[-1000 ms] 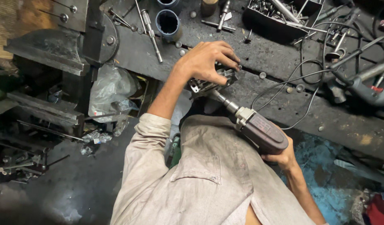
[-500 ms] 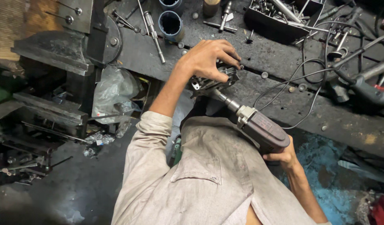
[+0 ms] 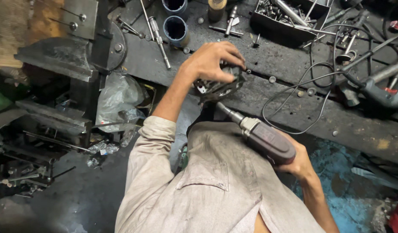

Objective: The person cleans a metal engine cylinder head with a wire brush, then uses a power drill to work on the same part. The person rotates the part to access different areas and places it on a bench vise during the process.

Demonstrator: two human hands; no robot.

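In the head view, a dark metal part point(image 3: 218, 86) is pressed down at the near edge of the bench point(image 3: 294, 108) by the left hand point(image 3: 212, 62), whose fingers point(image 3: 231, 56) are clenched over its top; the part sits just beyond the person's chest, touching the bench edge; a power drill point(image 3: 263, 138) is gripped from behind by the right hand point(image 3: 300, 162), the fingers wrapped around its body, and its chuck and bit are angled up into the underside of the part; compared with the pictures taken a moment earlier, the hands, the part and the drill are found in almost the same places, only the camera having shifted slightly, so the tool is judged to be held steadily against the part and the work on it to be under way rather than finished; a black cable point(image 3: 294, 95) is looped across the bench to the right of the part; a tray of loose metal bits point(image 3: 285, 17) is set at the far edge; two blue cylinders point(image 3: 175, 26) stand to the far left; a crumpled plastic bag point(image 3: 117, 99) hangs below the bench beside a heavy vice point(image 3: 65, 56).
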